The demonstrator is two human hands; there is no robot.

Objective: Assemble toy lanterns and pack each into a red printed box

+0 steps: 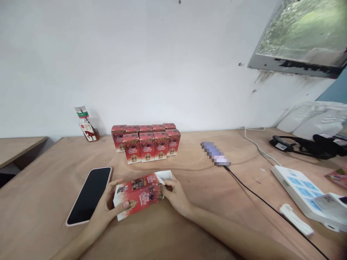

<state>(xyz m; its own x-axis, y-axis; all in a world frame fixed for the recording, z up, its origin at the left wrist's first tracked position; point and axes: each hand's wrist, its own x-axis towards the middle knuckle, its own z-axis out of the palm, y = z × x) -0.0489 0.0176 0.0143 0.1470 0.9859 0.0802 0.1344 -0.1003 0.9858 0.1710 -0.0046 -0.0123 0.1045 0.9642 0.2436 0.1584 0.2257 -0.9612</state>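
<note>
A red and white printed gift box [143,193] lies tilted on its side between my hands, near the front of the table. My left hand [108,206] grips its left end, thumb on the near face and fingers behind. At the right end, my right hand [175,195] pinches by the end flaps, where a white flap [165,175] stands out. Part of that end is hidden by my fingers. Beyond them, several similar red boxes [147,147] stand upright and closed in two rows.
A black-screened phone [90,195] lies left of my left hand. Near the wall stands a labelled bottle [88,128]. To the right are a second phone [215,154] on a black cable [255,193], a white power strip [303,191], a crumpled tissue [295,219] and a black strapped device [311,146].
</note>
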